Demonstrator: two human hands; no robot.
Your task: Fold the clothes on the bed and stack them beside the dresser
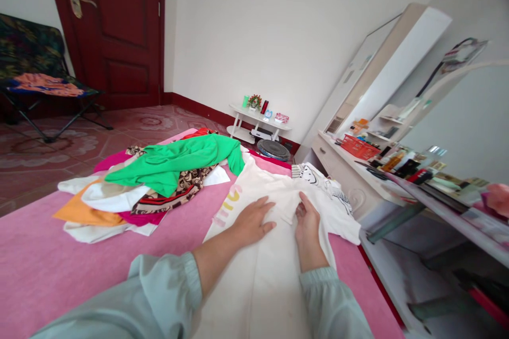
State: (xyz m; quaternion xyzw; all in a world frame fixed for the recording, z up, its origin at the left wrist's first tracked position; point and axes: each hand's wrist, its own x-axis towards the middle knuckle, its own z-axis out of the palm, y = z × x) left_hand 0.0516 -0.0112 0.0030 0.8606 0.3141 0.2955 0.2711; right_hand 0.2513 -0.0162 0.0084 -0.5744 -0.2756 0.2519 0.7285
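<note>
Reaches forward with both forearms in pale green sleeves (163, 291), gathered at the cuffs, to meet over a white garment (270, 270). Lays the left hand (252, 222) palm down on the cloth, relaxed and loosely spread, with fingers aimed up and to the right and the thumb set apart below them. Turns the right hand (308, 222) partly on its side, palm facing left, fingers bent at the cloth across from the left hand. Cannot tell pinching from mere touching at those fingertips.

Lies flat on a pink cover (35, 259), directly ahead and beneath both hands: the white garment. Points straight away from the body, with its long axis running from the near edge to the far end and a crease along it. Looks narrower at the far end. Bears yellow and pink lettering (227, 206) on the left side. Has a printed garment (334, 201) to the right and a clothes pile (119, 198), topped by a green garment (191, 156), to the left.
</note>
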